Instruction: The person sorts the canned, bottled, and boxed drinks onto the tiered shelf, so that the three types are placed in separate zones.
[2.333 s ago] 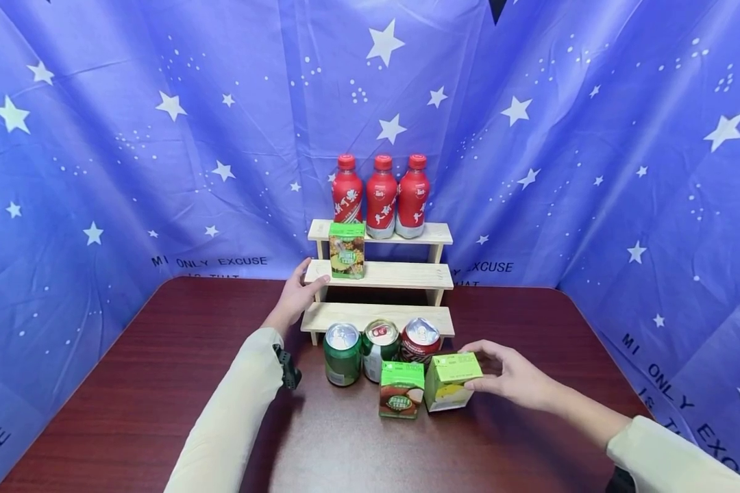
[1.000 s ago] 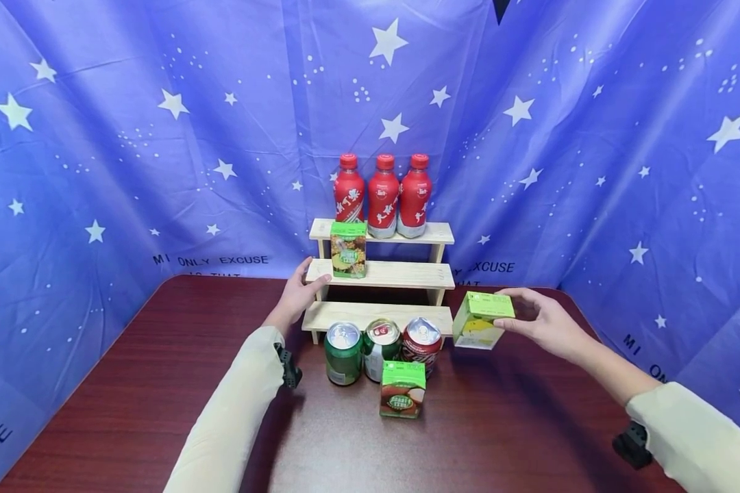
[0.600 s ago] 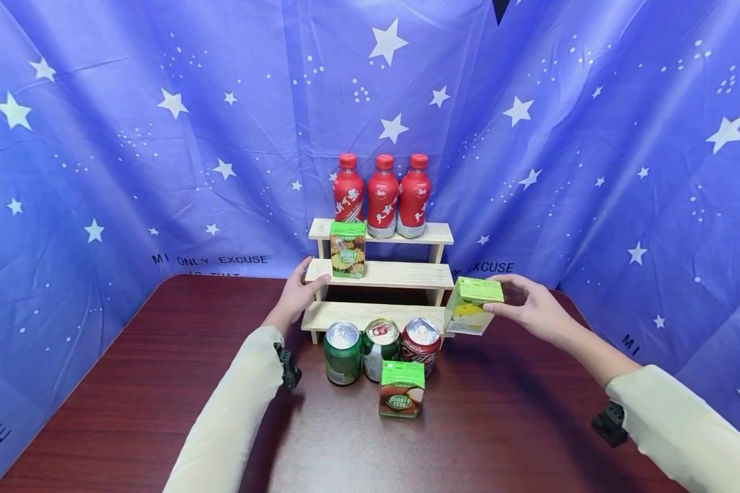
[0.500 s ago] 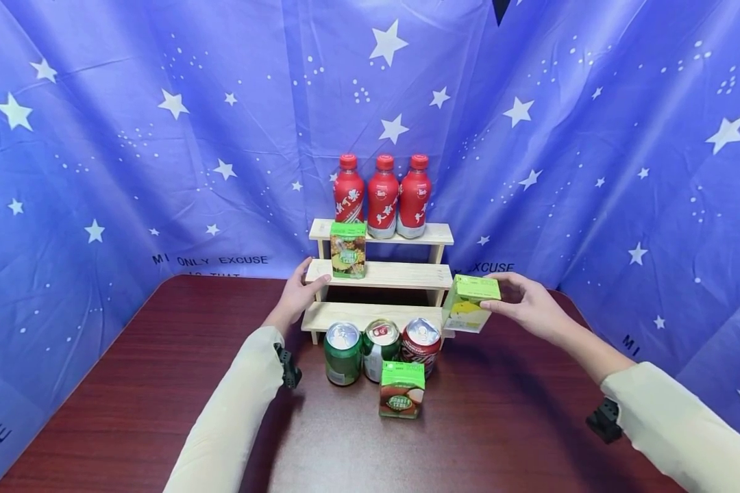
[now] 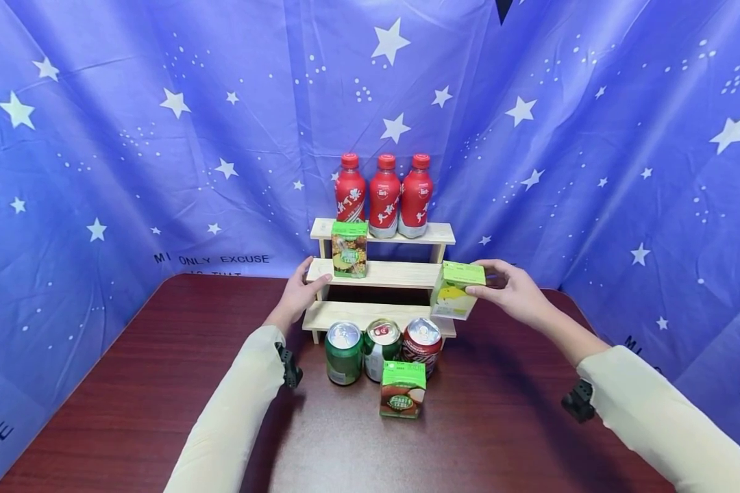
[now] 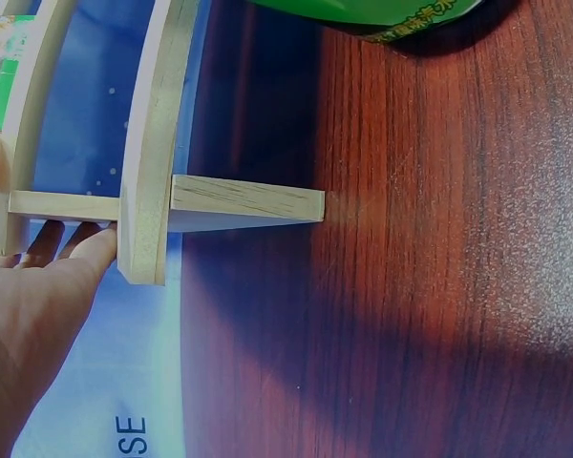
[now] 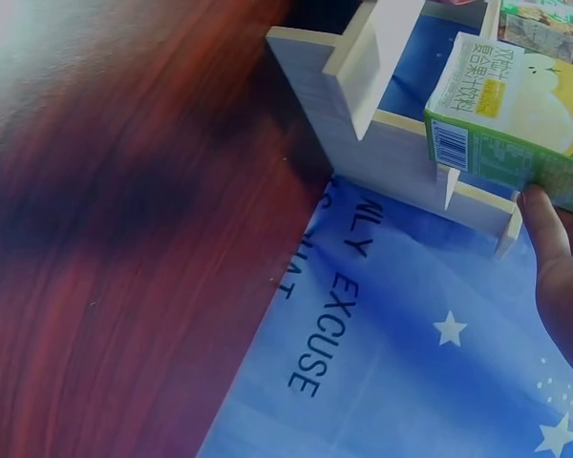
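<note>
My right hand (image 5: 514,293) pinches a pale green juice carton (image 5: 453,296) with a yellow fruit picture, slightly tilted, at the right end of the three-step wooden rack (image 5: 401,274). In the right wrist view the juice carton (image 7: 501,105) overlaps the rack, thumb at its side. On the left, my left hand (image 5: 296,293) grips the rack's middle step by its end. The left wrist view has that hand (image 6: 33,305) with fingers behind the wood. A green juice carton (image 5: 349,255) stands upright at the left of the middle step.
Three red bottles (image 5: 384,198) line the top step. In front of the rack stand a green can (image 5: 344,359), a green-and-silver can (image 5: 375,361) and a red can (image 5: 423,342). A brown-and-green carton (image 5: 402,397) stands before them on the table (image 5: 481,438). A starry blue curtain (image 5: 247,137) hangs behind.
My right hand has lifted the pale green juice carton from beside the brown-and-green one, carried it up around the right, then left to the rack's middle step. The left hand stays put.
</note>
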Action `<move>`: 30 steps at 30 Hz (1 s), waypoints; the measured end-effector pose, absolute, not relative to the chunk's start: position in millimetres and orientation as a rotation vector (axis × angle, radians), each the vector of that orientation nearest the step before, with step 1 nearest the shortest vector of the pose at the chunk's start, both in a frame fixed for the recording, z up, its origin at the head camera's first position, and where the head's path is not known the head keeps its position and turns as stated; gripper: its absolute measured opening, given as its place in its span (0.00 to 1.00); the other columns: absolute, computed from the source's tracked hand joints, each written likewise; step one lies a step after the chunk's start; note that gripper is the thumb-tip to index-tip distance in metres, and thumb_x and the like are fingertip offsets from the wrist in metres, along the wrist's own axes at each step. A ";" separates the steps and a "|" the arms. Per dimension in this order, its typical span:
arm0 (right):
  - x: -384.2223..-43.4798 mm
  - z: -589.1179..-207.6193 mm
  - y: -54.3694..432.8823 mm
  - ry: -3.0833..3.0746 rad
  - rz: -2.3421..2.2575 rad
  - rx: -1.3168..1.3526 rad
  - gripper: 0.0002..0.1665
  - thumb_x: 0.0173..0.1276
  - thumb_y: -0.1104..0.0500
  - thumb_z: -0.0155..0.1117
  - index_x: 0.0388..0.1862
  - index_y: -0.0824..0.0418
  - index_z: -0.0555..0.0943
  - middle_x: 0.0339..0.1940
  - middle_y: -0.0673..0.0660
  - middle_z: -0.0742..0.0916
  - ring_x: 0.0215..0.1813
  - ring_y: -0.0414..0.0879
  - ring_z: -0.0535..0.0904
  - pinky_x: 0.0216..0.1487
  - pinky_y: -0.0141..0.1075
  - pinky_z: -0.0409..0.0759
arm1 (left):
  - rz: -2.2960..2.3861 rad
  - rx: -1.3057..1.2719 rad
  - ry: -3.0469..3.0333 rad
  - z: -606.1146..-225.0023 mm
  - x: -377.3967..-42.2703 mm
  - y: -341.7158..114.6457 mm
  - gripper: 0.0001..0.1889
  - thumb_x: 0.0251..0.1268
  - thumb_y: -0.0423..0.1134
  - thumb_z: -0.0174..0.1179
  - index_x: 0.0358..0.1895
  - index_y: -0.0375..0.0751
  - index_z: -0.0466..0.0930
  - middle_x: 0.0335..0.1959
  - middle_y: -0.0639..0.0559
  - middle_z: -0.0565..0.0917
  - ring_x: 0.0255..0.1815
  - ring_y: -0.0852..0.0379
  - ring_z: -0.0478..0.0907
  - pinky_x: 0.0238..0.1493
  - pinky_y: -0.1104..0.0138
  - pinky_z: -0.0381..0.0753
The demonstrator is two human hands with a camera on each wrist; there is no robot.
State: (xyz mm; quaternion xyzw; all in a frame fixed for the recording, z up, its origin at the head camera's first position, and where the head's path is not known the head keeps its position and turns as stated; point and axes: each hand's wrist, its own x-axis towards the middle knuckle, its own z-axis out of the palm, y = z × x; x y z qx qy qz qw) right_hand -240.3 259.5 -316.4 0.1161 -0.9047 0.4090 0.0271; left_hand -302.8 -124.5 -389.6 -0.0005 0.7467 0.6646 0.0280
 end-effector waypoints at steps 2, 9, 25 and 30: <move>-243.2 -314.5 255.9 -2.791 1.280 0.362 0.35 0.59 0.45 0.68 0.62 0.58 0.71 0.53 0.63 0.81 0.54 0.57 0.78 0.45 0.37 0.78 | 2.057 0.003 2.299 -389.9 -302.9 -124.7 0.42 0.65 0.39 0.58 0.75 0.44 0.42 0.69 0.34 0.61 0.64 0.40 0.66 0.64 0.50 0.66; -256.2 -311.9 243.0 -2.780 1.289 0.371 0.35 0.58 0.46 0.69 0.61 0.59 0.71 0.51 0.63 0.82 0.51 0.55 0.79 0.43 0.34 0.78 | 2.064 -0.005 2.319 -410.5 -319.1 -128.3 0.42 0.64 0.42 0.60 0.75 0.48 0.43 0.68 0.35 0.63 0.62 0.42 0.67 0.63 0.52 0.68; -280.4 -298.8 209.1 -2.787 1.344 0.409 0.39 0.59 0.46 0.68 0.65 0.60 0.68 0.56 0.63 0.80 0.57 0.56 0.76 0.52 0.46 0.77 | 2.050 0.006 2.347 -413.6 -323.9 -129.8 0.42 0.64 0.43 0.60 0.75 0.49 0.44 0.70 0.38 0.61 0.65 0.42 0.66 0.65 0.53 0.66; -287.0 -299.3 196.7 -2.755 1.368 0.442 0.35 0.59 0.48 0.69 0.63 0.59 0.70 0.54 0.62 0.81 0.55 0.55 0.77 0.52 0.45 0.77 | 2.051 0.008 2.338 -414.7 -324.2 -130.3 0.42 0.64 0.44 0.60 0.75 0.51 0.43 0.70 0.38 0.61 0.65 0.42 0.65 0.65 0.53 0.66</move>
